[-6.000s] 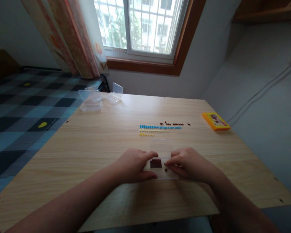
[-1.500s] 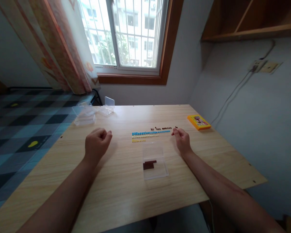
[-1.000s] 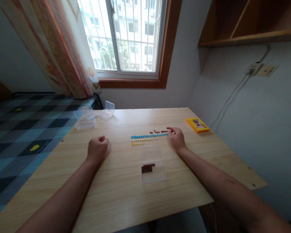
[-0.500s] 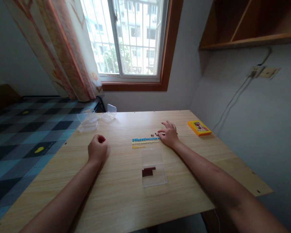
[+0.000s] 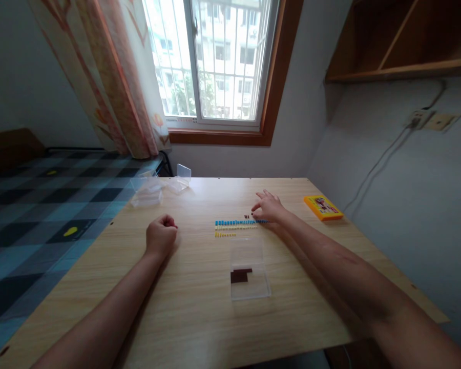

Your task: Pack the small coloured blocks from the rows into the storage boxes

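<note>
My left hand (image 5: 161, 237) rests on the table as a loose fist; a dark spot shows at its curled fingers, too small to make out. Further right, my right hand (image 5: 269, 206) reaches over the far end of the rows, its thumb and index finger pinched at a small dark brown piece (image 5: 252, 213). Beside the fingertips stand a few similar brown pieces (image 5: 246, 217). Nearer to me run a row of small blue pieces (image 5: 230, 223), a pale cream row (image 5: 234, 228) and a shorter yellow row (image 5: 225, 234). My right wrist partly covers the blue row's end.
An open clear plastic case (image 5: 253, 292) holding dark brown pieces (image 5: 239, 277) lies in front of the rows. Several clear boxes (image 5: 148, 197) sit at the table's back left. A yellow-orange box (image 5: 323, 207) lies at the right, near the wall.
The view has shifted slightly, so everything sits a little further right. My right hand's thumb and index finger have closed at a brown piece beside the group. My left hand stays fisted.
</note>
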